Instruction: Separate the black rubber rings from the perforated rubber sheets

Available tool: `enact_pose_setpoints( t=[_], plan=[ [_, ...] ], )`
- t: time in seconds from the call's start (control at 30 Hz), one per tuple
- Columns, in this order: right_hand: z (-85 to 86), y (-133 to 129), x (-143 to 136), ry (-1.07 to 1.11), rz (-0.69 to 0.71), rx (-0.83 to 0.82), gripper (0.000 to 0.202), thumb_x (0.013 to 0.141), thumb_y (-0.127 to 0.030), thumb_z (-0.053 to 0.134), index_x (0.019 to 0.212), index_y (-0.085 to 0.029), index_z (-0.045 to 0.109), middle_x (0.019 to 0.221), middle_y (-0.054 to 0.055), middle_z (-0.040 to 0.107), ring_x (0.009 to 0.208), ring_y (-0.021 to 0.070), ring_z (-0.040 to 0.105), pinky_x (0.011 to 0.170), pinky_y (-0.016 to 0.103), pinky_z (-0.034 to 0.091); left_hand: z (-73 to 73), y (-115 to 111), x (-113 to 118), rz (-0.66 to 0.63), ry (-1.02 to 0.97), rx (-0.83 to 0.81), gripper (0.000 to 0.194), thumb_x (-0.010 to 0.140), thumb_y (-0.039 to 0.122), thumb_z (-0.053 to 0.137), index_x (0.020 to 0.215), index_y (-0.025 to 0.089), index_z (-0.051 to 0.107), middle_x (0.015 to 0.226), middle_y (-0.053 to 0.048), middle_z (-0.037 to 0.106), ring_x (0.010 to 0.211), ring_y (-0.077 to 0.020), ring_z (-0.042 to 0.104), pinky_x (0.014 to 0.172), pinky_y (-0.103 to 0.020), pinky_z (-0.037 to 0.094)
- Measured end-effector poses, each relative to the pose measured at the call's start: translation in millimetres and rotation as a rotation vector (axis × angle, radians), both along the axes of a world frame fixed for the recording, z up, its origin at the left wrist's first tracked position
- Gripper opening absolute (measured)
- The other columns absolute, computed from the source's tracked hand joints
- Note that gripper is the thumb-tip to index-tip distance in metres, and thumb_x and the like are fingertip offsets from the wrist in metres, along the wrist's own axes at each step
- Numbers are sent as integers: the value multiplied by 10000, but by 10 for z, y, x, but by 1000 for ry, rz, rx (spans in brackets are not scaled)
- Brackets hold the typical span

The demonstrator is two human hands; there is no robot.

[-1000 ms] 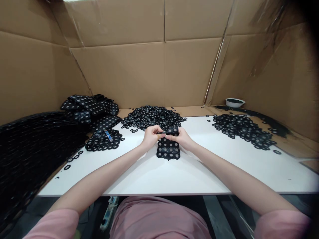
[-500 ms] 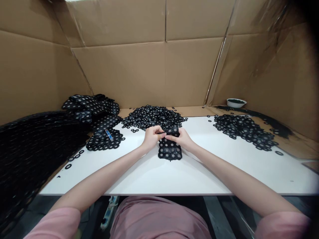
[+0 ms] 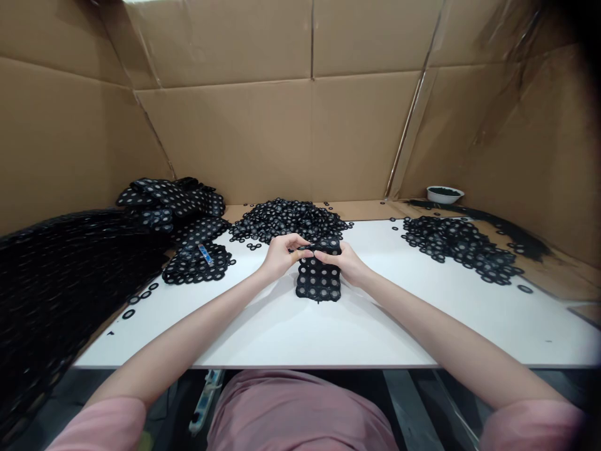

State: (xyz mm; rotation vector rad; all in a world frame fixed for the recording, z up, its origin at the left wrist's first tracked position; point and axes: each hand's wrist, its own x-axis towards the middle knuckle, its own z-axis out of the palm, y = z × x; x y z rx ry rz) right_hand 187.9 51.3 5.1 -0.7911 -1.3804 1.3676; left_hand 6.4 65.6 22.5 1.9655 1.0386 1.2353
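Near the middle of the white table (image 3: 375, 338), my left hand (image 3: 282, 255) and my right hand (image 3: 348, 262) pinch the upper part of a small black sheet of joined rings (image 3: 319, 280). Its lower part hangs down toward the tabletop, with the pale holes in rows. My thumbs nearly meet in front of it, and the fingers behind are partly hidden. Just behind my hands lies a heap of loose black rings (image 3: 293, 219).
At left are a folded black ring sheet (image 3: 173, 200), a smaller sheet with a blue strip (image 3: 205, 255) on it, and a large dark pile (image 3: 70, 300). On the right lie more black rings (image 3: 455, 244) and a white bowl (image 3: 445, 195). Cardboard walls (image 3: 263, 138) surround the table.
My left hand has shifted slightly left and up. The ring sheet's top edge now lies flatter between my hands, and its lower part hangs straighter, a little further left.
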Motion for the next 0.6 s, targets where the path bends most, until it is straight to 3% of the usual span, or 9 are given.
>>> enact_pose_setpoints(
  t=[0.17, 0.37, 0.6],
  plan=[
    [-10, -11, -18, 3, 20, -9, 477, 576, -435, 801, 939, -156, 665, 1001, 104, 681, 926, 258, 622, 806, 360, 493, 6, -14, 44, 58, 17, 21, 174, 653, 300, 728, 665, 151, 639, 669, -24, 641, 641, -158, 569, 602, -261, 424],
    [-13, -25, -42, 13, -18, -10, 445, 574, -423, 802, 900, -152, 667, 951, 90, 689, 884, 244, 632, 785, 350, 495, 28, -65, 83, 89, -11, 12, 129, 672, 256, 702, 629, 158, 631, 615, 1, 610, 605, -145, 540, 594, -261, 404],
    [-16, -33, -32, -25, -25, 38, 451, 587, -390, 800, 944, -159, 648, 994, 90, 679, 910, 246, 626, 799, 366, 494, 173, -99, -2, 11, 196, 271, 116, 752, 304, 673, 791, 208, 723, 878, -54, 635, 847, -193, 572, 770, -305, 431]
  ],
)
